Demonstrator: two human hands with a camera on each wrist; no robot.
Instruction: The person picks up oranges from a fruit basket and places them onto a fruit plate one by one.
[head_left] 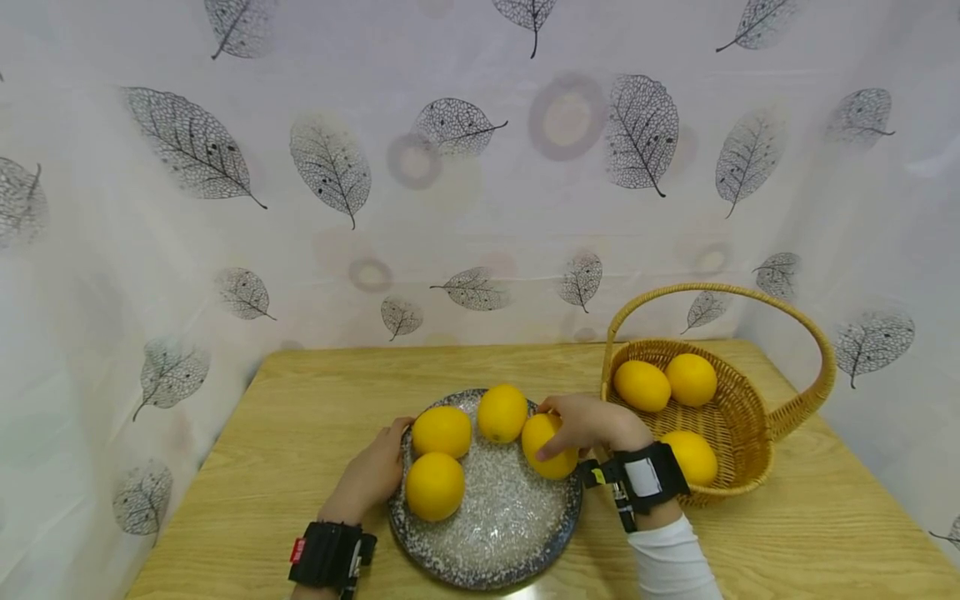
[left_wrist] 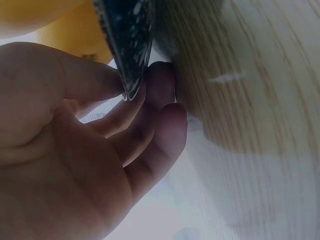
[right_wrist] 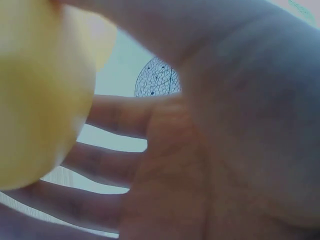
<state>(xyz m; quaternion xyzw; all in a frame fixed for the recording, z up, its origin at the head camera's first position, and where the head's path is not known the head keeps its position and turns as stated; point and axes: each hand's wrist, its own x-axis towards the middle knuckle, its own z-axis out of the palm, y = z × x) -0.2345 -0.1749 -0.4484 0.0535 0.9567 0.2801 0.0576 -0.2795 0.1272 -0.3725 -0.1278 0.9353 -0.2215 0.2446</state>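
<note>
A round speckled grey plate with a dark rim lies on the table. My left hand pinches its left rim, thumb above and fingers curled beneath, as the left wrist view shows at the plate's edge. At the plate's right side my right hand grips a yellow-orange orange, its thumb and fingers around the fruit. Three more oranges sit on the plate: one at the back, one at the back left and one at the left.
To the right stands a wicker basket with a tall arched handle; it contains three oranges. The wooden table is bordered by a leaf-patterned cloth at the back and sides.
</note>
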